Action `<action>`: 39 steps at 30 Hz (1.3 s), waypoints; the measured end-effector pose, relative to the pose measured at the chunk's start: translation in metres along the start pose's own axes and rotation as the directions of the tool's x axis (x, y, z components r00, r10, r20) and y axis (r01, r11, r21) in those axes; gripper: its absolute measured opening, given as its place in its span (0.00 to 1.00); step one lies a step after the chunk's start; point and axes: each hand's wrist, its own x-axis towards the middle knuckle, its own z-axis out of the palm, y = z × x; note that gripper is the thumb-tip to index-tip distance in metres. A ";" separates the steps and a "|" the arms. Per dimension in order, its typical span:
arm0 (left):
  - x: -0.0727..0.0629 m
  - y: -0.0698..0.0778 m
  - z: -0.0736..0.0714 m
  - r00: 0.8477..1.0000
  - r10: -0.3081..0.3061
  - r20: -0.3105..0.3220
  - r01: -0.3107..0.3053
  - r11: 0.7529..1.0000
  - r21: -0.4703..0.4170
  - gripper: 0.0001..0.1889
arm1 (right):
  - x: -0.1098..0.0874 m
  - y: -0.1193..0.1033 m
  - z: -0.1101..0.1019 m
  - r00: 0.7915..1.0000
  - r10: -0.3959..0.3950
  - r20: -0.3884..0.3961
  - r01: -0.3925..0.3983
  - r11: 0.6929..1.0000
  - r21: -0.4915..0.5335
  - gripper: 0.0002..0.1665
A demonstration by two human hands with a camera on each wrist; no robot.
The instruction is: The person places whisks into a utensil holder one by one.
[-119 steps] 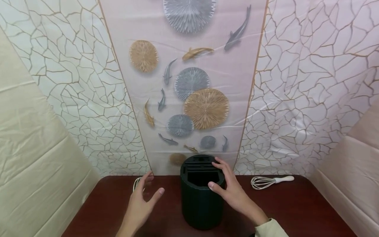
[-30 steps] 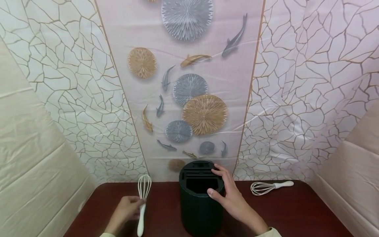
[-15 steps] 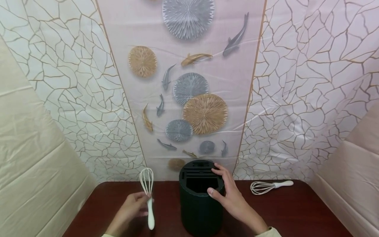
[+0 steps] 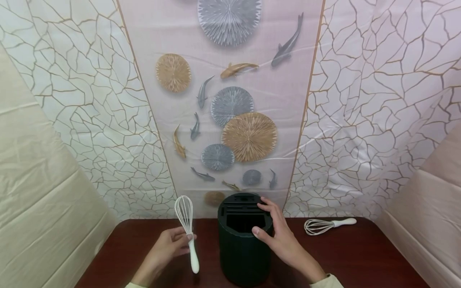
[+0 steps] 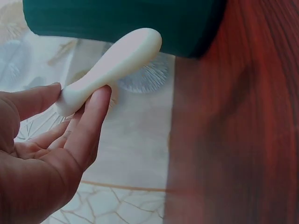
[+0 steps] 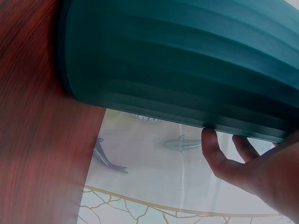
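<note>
A whisk (image 4: 193, 254) is being pinched by the left hand (image 4: 168, 246) between thumb and fingers just below its wires, and is being held above the table (image 4: 345, 256), tilted, wires up, left of the green holder (image 4: 245, 258) and apart from it. The upright holder is being touched near its top on the right side by the right hand (image 4: 283, 237), thumb and fingers spread, while another whisk (image 4: 343, 222) is being borne by the table farther right, wires toward the holder.
</note>
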 end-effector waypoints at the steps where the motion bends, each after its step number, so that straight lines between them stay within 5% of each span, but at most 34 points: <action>1: 0.000 0.003 0.002 1.000 0.007 0.008 -0.007 1.000 -0.002 0.22 | 0.000 0.000 0.000 1.000 -0.002 -0.001 0.002 1.000 0.001 0.37; 15: -0.004 0.042 0.017 0.992 0.104 0.076 -0.106 0.994 0.019 0.29 | 0.000 -0.001 0.000 1.000 0.000 0.000 0.000 1.000 0.024 0.36; 33: -0.002 0.088 0.030 0.992 0.116 -0.046 -0.113 0.991 0.066 0.28 | 0.000 0.002 0.001 1.000 -0.003 -0.004 0.004 1.000 0.023 0.37; 39: -0.002 0.098 0.033 0.989 0.145 -0.030 -0.142 0.986 0.083 0.26 | 0.000 0.002 0.000 1.000 -0.015 -0.005 0.015 1.000 0.022 0.37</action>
